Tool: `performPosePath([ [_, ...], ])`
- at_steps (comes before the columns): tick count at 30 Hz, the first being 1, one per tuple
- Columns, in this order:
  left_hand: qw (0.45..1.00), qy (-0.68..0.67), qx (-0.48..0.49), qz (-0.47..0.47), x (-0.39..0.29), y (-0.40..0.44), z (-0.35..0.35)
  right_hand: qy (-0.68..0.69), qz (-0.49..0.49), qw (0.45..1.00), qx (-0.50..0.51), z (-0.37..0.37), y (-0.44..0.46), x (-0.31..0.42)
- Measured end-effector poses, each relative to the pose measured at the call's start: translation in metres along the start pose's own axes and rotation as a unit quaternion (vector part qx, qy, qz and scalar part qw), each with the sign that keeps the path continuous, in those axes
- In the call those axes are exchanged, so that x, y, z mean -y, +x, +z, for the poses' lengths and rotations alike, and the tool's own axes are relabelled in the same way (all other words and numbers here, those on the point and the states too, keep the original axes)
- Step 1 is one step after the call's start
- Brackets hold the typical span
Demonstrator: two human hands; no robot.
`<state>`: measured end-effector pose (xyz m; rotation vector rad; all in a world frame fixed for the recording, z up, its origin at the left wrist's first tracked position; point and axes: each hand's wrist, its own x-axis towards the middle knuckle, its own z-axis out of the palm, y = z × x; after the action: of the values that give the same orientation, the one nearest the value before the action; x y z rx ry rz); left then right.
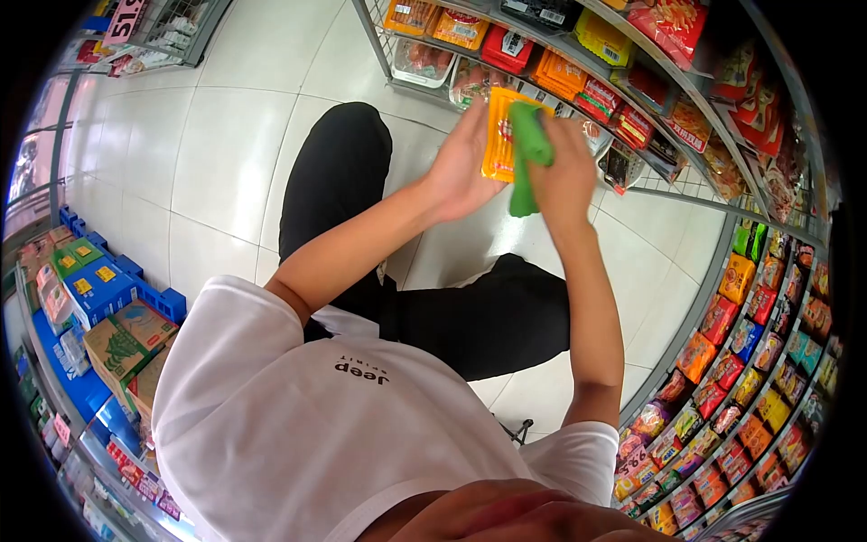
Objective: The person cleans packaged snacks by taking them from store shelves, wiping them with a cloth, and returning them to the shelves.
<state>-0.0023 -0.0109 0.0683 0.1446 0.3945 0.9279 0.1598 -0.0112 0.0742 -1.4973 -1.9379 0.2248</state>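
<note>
My left hand (462,167) holds an orange-yellow food packet (498,149) upright by its left edge, in front of the shelf. In my right hand (569,167) is a green cloth (531,144), bunched up and laid against the packet's right side, with one end hanging below. The cloth covers part of the packet's face. Behind my hands, packaged foods (578,77) line the lower shelf, among them orange, red and yellow packets and clear-wrapped trays.
A metal shelf unit (533,41) rises ahead, and a snack rack (722,361) curves along the right. Cardboard boxes (131,348) and a blue carton (95,285) stand at the left. White floor tiles (226,135) lie around my bent legs (334,172).
</note>
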Motion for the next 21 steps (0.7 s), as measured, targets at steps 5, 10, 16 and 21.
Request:
performPosePath([
  [5,0.999,-0.041,-0.016,-0.01,-0.004,0.0,-0.007,-0.019,-0.013,1.0,0.009,-0.002,-0.001,-0.003],
  [10,0.992,0.115,-0.053,0.025,-0.006,-0.005,-0.018,-0.009,0.035,0.992,-0.117,-0.027,0.006,-0.032],
  [16,0.946,0.258,-0.15,0.124,-0.061,0.036,-0.079,0.071,0.085,0.987,-0.12,-0.039,0.002,-0.026],
  [21,0.849,0.46,-0.179,0.188,-0.115,0.071,-0.088,0.105,0.059,0.991,-0.064,-0.041,-0.003,-0.019],
])
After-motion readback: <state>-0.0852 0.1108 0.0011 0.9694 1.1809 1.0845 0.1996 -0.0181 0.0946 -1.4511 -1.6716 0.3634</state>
